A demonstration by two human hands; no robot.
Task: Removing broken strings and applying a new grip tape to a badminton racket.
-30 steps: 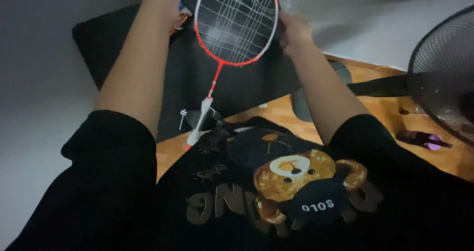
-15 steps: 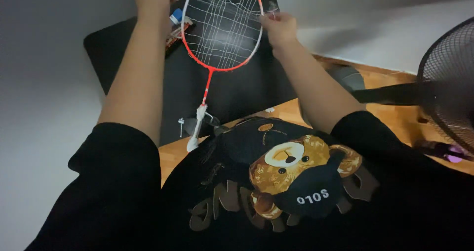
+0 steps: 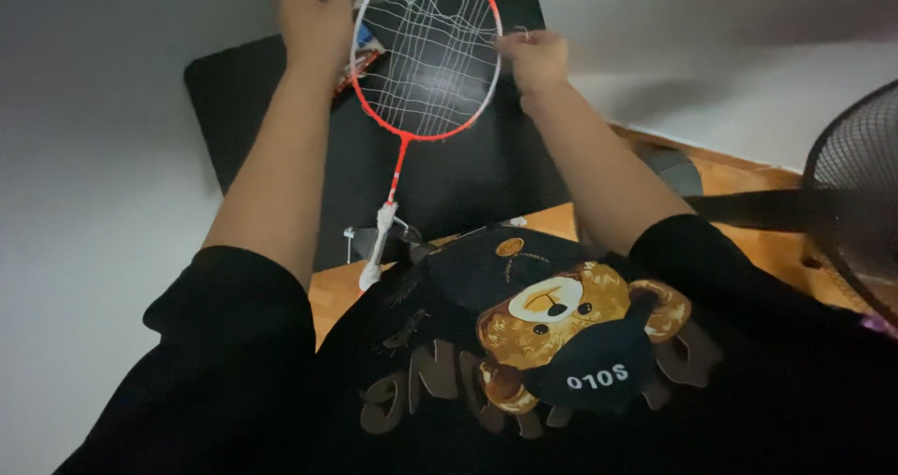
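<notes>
**Head view: racket raised, strings half laced**

Head camera shows us looking down over a black shirt with a brown bear print point(image 3: 552, 330) at both arms stretched out in front. Compared with a second ago, the red-framed badminton racket with white strings point(image 3: 426, 59) sits higher and further from our chest, and its head has tipped so the oval faces us more squarely. Our right hand has moved along the rim to the right side of the frame. We read this as the stringing work carrying on at a new spot on the rim, not a finished job.

Our left hand point(image 3: 313, 21) is closed around the left side of the frame near its top, steadying it. Our right hand point(image 3: 533, 59) pinches narrowly at the right edge of the rim, fingertips together on what looks like a loose end of string; the string itself is too thin to follow there.

The racket hangs in the air between the two hands, above a black mat point(image 3: 449, 185) on the wooden worktop point(image 3: 748, 241). Its string bed is uneven: the crossings are wavy and slack, with gaps near the top. The thin red shaft runs down to a white-wrapped grip point(image 3: 379, 241) whose end points towards our chest. A dark mesh fan guard point(image 3: 861, 194) stands at the right.
</notes>
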